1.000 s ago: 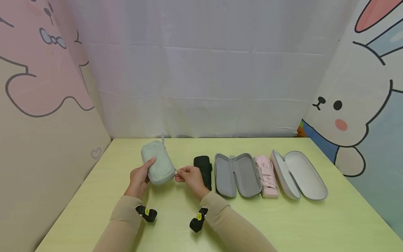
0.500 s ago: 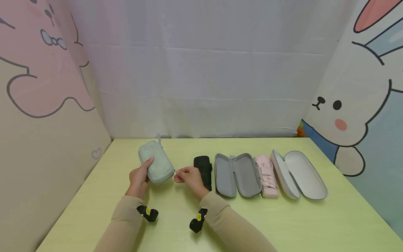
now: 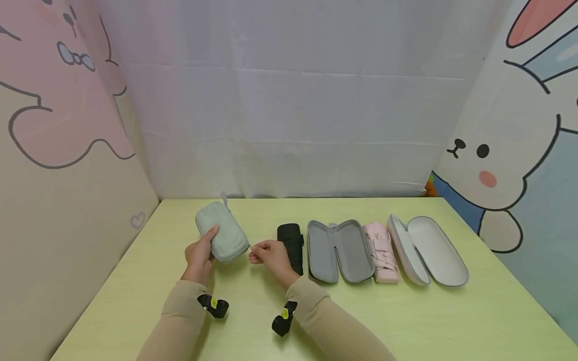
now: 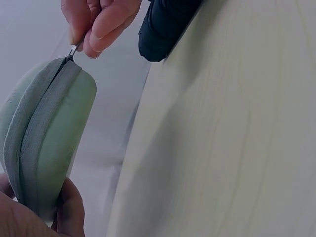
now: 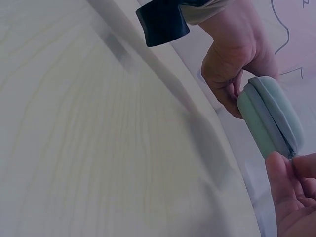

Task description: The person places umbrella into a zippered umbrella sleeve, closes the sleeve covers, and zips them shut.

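My left hand (image 3: 198,255) grips a mint green zip case (image 3: 222,233) by its side, thumb across the top face, holding it tilted above the table. At the case's near right corner, my right hand (image 3: 273,258) pinches the small metal zipper pull (image 4: 73,51) between thumb and forefinger. A narrow dark gap shows along the grey zip (image 4: 37,106) just behind the pull in the left wrist view. From a far corner of the case sticks up a light loop strap (image 3: 224,199). The right wrist view shows both hands (image 5: 294,195) at opposite ends of the case.
Right of my hands lies a black rolled umbrella (image 3: 291,245), partly behind my right wrist. Beside it stand an unfolded grey case (image 3: 354,250), a pink folded umbrella (image 3: 383,253) and an opened pale pink case with white lining (image 3: 438,250). A white curtain (image 3: 289,125) backs the table.
The mint green case has shifted slightly left with my left hand. My right hand has drifted a little left too, still pinching the zipper pull.
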`<state>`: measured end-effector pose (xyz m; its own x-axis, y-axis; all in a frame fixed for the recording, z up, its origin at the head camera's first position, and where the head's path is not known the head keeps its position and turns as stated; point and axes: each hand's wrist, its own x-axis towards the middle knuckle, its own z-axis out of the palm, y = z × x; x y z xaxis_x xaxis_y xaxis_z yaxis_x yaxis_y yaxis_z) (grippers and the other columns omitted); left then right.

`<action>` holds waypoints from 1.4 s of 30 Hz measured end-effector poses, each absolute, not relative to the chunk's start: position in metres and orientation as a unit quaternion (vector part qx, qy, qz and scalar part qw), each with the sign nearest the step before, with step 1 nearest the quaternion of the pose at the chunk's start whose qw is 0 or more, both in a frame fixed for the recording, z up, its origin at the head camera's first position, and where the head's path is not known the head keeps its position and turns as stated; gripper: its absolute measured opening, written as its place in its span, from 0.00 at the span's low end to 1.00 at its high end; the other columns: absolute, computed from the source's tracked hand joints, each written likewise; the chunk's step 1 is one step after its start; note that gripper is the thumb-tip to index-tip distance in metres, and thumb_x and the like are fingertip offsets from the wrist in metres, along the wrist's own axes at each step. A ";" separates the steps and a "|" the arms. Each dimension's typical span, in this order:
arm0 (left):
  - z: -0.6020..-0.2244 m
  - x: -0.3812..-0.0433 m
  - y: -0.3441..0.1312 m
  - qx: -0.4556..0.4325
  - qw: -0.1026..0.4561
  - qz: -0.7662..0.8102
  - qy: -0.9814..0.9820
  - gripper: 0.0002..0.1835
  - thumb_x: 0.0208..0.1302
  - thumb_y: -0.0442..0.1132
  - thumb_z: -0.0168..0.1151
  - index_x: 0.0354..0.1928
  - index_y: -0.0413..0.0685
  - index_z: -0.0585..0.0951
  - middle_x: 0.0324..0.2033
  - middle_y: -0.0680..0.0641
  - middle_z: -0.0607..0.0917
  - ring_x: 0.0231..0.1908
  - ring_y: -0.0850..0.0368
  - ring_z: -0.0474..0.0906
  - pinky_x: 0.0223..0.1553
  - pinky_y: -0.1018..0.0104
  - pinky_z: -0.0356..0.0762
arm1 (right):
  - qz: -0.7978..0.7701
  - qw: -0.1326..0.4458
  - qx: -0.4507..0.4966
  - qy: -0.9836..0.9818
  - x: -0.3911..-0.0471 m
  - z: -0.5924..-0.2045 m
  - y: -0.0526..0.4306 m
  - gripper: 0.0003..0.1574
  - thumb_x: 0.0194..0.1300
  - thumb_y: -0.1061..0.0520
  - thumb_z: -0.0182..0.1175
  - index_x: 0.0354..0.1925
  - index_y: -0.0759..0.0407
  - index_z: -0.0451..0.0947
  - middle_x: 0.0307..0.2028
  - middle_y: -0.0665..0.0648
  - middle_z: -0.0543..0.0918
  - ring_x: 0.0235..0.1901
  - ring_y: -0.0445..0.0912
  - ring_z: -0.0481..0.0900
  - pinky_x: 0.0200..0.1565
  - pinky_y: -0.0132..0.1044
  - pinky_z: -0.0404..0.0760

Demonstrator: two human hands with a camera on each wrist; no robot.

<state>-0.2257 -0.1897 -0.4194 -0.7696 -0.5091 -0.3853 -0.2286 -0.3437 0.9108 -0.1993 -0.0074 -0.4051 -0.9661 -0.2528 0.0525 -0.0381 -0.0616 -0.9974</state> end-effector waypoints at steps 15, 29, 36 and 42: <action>-0.415 -0.221 -0.193 0.290 0.033 -0.799 -0.526 0.40 0.58 0.47 0.63 0.66 0.37 0.56 0.55 0.44 0.68 0.40 0.62 0.72 0.37 0.76 0.72 | -0.732 0.066 -0.085 0.673 -0.225 -0.434 -0.008 0.11 0.64 0.68 0.56 0.38 0.80 0.76 0.30 0.70 0.82 0.29 0.52 0.84 0.35 0.39 0.81; -0.418 -0.223 -0.195 0.258 0.014 -0.811 -0.524 0.33 0.59 0.42 0.63 0.63 0.36 0.62 0.51 0.44 0.71 0.30 0.64 0.78 0.34 0.75 0.75 | -0.725 0.069 -0.065 0.682 -0.216 -0.410 0.002 0.11 0.65 0.70 0.52 0.39 0.83 0.73 0.34 0.75 0.80 0.33 0.55 0.83 0.38 0.40 0.80; -0.419 -0.224 -0.191 0.264 0.038 -0.827 -0.495 0.34 0.59 0.40 0.63 0.63 0.35 0.61 0.54 0.43 0.69 0.31 0.64 0.78 0.38 0.73 0.76 | -0.737 0.056 -0.072 0.670 -0.224 -0.424 0.000 0.11 0.64 0.70 0.54 0.39 0.82 0.74 0.32 0.73 0.81 0.30 0.54 0.83 0.36 0.40 0.81; -0.419 -0.225 -0.188 0.274 0.066 -0.831 -0.480 0.31 0.58 0.39 0.64 0.59 0.34 0.63 0.47 0.44 0.72 0.29 0.63 0.79 0.37 0.72 0.77 | -0.733 0.046 -0.072 0.675 -0.229 -0.432 -0.003 0.11 0.64 0.69 0.55 0.39 0.81 0.75 0.30 0.69 0.82 0.27 0.47 0.83 0.35 0.37 0.81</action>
<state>-0.2252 -0.1878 -0.4195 -0.8413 -0.3722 -0.3920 -0.1537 -0.5306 0.8336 -0.2285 -0.0030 -0.4319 -0.9854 -0.1645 0.0440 -0.0304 -0.0840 -0.9960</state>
